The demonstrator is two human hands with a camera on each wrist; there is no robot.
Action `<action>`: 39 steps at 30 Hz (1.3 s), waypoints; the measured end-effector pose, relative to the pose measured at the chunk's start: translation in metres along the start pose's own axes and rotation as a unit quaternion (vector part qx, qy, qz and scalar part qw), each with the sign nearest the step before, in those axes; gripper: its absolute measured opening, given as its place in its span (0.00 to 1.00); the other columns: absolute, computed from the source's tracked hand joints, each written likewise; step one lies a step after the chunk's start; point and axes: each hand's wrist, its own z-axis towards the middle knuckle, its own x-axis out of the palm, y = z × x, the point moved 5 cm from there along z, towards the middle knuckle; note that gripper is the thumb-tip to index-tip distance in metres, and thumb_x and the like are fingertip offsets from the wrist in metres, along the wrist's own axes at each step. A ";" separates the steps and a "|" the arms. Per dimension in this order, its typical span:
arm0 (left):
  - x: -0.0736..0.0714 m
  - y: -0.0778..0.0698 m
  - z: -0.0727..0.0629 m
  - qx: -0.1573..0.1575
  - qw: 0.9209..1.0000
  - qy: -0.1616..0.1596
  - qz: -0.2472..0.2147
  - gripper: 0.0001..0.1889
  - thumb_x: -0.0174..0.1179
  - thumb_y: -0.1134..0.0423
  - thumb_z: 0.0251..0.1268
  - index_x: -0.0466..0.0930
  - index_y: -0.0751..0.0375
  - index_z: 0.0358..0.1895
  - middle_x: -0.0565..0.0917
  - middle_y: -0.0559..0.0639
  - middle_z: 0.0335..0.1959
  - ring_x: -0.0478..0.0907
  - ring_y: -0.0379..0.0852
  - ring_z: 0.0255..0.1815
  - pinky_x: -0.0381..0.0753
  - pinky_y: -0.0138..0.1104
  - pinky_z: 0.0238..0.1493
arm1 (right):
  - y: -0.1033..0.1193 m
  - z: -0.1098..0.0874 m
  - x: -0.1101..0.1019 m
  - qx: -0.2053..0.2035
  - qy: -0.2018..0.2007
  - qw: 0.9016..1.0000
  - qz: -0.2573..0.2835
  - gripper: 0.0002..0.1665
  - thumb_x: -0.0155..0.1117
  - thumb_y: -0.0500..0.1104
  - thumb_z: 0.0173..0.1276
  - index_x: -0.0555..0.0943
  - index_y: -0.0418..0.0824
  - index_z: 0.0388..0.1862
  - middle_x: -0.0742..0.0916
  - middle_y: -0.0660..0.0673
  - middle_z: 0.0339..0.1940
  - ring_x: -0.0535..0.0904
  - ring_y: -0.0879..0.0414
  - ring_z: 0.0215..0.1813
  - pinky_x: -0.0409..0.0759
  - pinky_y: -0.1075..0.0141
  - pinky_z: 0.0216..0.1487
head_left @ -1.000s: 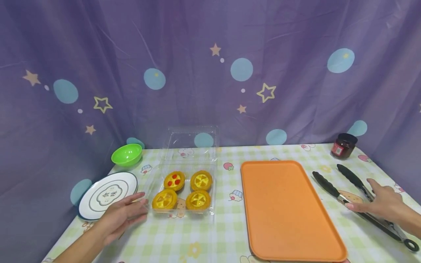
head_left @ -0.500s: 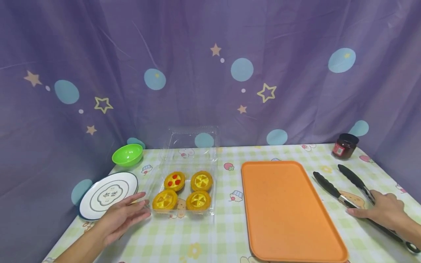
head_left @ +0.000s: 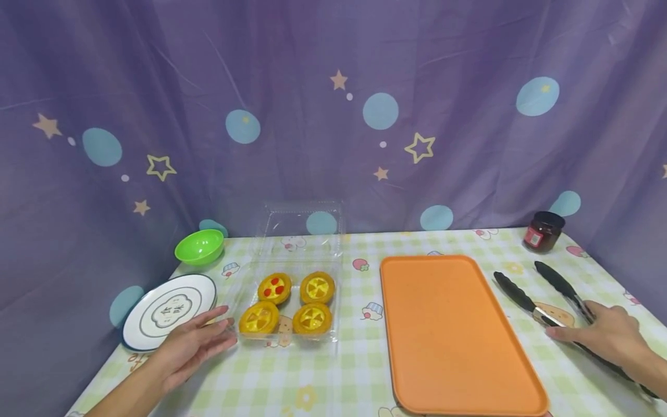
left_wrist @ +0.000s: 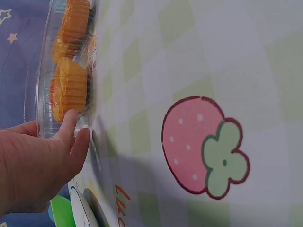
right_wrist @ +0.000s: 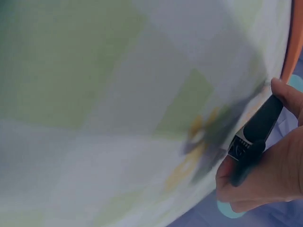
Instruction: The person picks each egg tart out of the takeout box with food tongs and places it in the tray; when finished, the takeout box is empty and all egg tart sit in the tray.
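My right hand (head_left: pixel 612 336) grips a pair of black-and-silver tongs (head_left: pixel 516 294), thumb on one arm and fingers round the other. The tongs' two tips stand spread apart, pointing away from me. In the right wrist view, their dark handle (right_wrist: pixel 262 124) shows between thumb and fingers. At the left, my left hand (head_left: pixel 195 346) has its fingers extended, with the tips at the near left side of a clear plastic box (head_left: pixel 336 301). Several egg tarts (head_left: pixel 312 318) sit inside, one topped with red pieces (head_left: pixel 274 287). The box's hinged lid (head_left: pixel 302 231) stands raised behind them.
An orange tray (head_left: pixel 458 336) lies between the box and the tongs. Beside my left hand is a white plate (head_left: pixel 148 315) with a dark rim, and a green bowl (head_left: pixel 200 247) sits behind it. A dark-lidded jar (head_left: pixel 543 233) stands at the back right.
My right hand has come down and closed its thumb and fingers round the tongs, whose handle end has shifted slightly. My left hand has stayed by the box almost without moving.
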 end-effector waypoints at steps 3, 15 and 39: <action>0.000 0.001 -0.001 -0.002 1.000 -0.002 -0.005 0.37 0.52 0.67 0.72 0.39 0.72 0.75 0.50 0.77 0.71 0.77 0.53 0.54 0.78 0.44 0.60 | 0.011 0.001 -0.010 -0.027 -0.047 0.999 0.006 0.63 0.72 0.65 0.51 0.62 0.11 0.57 0.70 0.10 0.47 0.67 0.18 0.46 0.73 0.35 0.40; 0.001 0.001 -0.001 -0.002 1.000 -0.010 -0.008 0.37 0.53 0.67 0.72 0.41 0.71 0.75 0.52 0.76 0.71 0.77 0.53 0.54 0.78 0.45 0.59 | 0.086 0.002 -0.032 -0.124 -0.049 0.990 0.055 0.64 0.78 0.61 0.47 0.61 0.16 0.65 0.69 0.17 0.52 0.67 0.27 0.49 0.73 0.39 0.42; 0.001 -0.001 -0.002 0.003 1.000 -0.002 -0.021 0.38 0.55 0.68 0.71 0.41 0.71 0.75 0.69 0.64 0.61 0.79 0.52 0.51 0.79 0.43 0.59 | 0.238 0.001 -0.038 -0.307 -0.005 0.950 0.058 0.60 0.82 0.57 0.40 0.69 0.29 0.67 0.72 0.45 0.37 0.66 0.50 0.43 0.68 0.64 0.33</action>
